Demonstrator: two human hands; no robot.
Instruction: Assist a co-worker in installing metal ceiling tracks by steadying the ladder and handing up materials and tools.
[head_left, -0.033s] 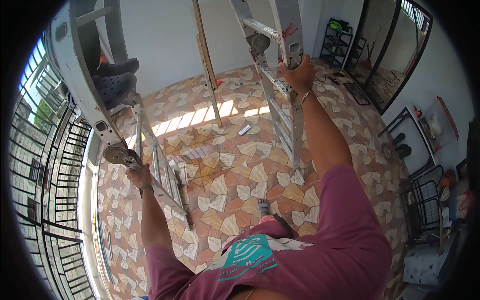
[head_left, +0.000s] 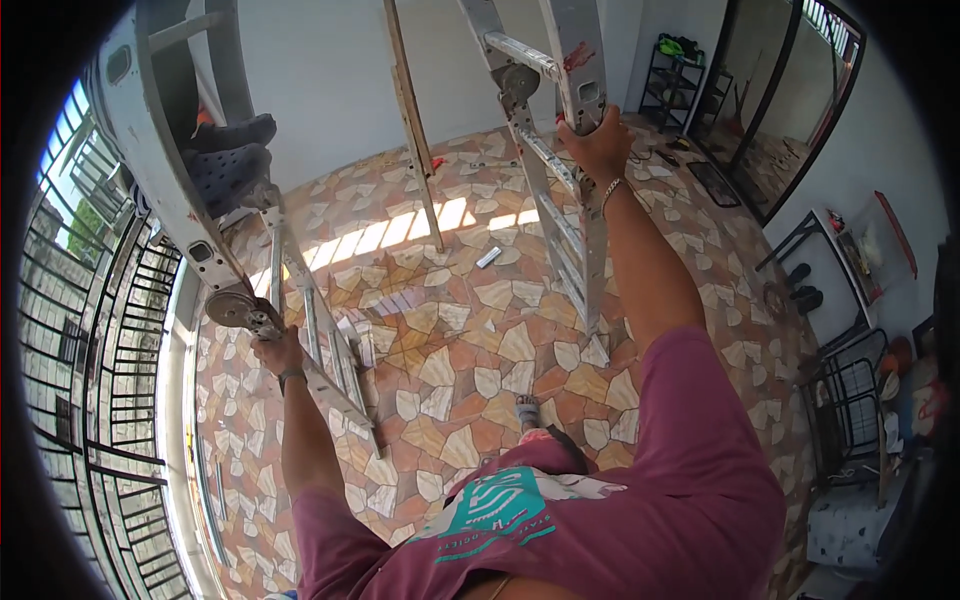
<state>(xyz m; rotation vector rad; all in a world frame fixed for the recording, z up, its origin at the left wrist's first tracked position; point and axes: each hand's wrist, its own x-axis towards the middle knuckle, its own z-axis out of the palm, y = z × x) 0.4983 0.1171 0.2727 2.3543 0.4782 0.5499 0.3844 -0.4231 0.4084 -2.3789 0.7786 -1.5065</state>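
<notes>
Below a round hinge [head_left: 230,307], my left hand [head_left: 280,352] is closed around the rail of a paint-spotted aluminium folding ladder [head_left: 180,185] on the left. Farther off on the right, my right hand [head_left: 600,145] grips the side rail of another aluminium ladder part [head_left: 590,250], close to its hinge [head_left: 516,86]. Whether both parts form one ladder cannot be seen. On the left part, a person's feet in dark clogs [head_left: 228,175] rest on a rung; the rest of that person is mostly hidden by the rail.
Upright wooden strips [head_left: 412,110] stand between the ladder parts, on a stone-patterned floor [head_left: 450,320]. A small white object [head_left: 488,258] lies there. Black window bars [head_left: 110,370] line the left. Rightward are a shoe rack [head_left: 672,85], a sliding glass door [head_left: 780,110] and a wire-framed item [head_left: 850,395].
</notes>
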